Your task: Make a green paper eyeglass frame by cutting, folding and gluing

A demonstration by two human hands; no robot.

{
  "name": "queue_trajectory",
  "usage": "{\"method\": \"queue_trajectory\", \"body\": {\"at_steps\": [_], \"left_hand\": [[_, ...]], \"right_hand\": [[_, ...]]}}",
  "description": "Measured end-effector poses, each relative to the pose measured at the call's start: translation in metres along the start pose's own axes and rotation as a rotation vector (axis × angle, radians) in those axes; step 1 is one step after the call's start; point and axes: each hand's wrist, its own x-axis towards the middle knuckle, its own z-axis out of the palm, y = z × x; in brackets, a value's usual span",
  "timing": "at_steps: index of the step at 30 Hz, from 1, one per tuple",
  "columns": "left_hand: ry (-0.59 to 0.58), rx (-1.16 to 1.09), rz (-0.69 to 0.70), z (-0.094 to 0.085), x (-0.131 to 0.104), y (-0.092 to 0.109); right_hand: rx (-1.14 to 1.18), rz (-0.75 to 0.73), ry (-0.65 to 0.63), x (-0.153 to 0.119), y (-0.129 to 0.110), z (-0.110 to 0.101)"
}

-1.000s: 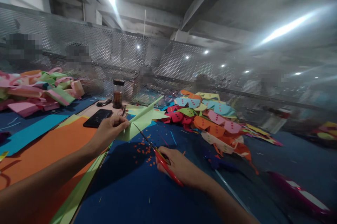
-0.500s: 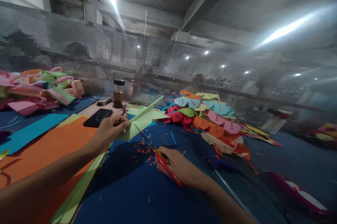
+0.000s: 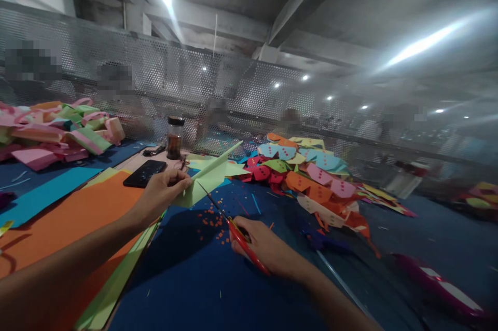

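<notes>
A folded light green paper [image 3: 208,175] is pinched at its left side by my left hand [image 3: 169,188], raised over the blue table. My right hand [image 3: 259,243] is closed around the handles of red scissors [image 3: 249,250]. The scissors' blades point up and left, with their tips touching the lower part of the green paper. Small orange paper bits [image 3: 213,222] lie scattered on the table beneath the blades.
Orange sheets [image 3: 89,211], a black phone [image 3: 145,173] and a dark-lidded jar [image 3: 175,139] are on the left. Folded papers [image 3: 58,128] heap at the far left. Dotted paper shapes [image 3: 311,180] pile at right, near a purple tool [image 3: 439,284]. Behind stands a perforated metal screen [image 3: 249,87].
</notes>
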Motion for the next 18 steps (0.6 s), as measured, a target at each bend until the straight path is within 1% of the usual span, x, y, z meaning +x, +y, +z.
{"method": "queue_trajectory", "body": {"at_steps": [18], "left_hand": [[0.005, 0.012, 0.029, -0.0018, 0.0013, -0.0029]], "right_hand": [[-0.016, -0.004, 0.009, 0.0021, 0.0029, 0.0028]]}}
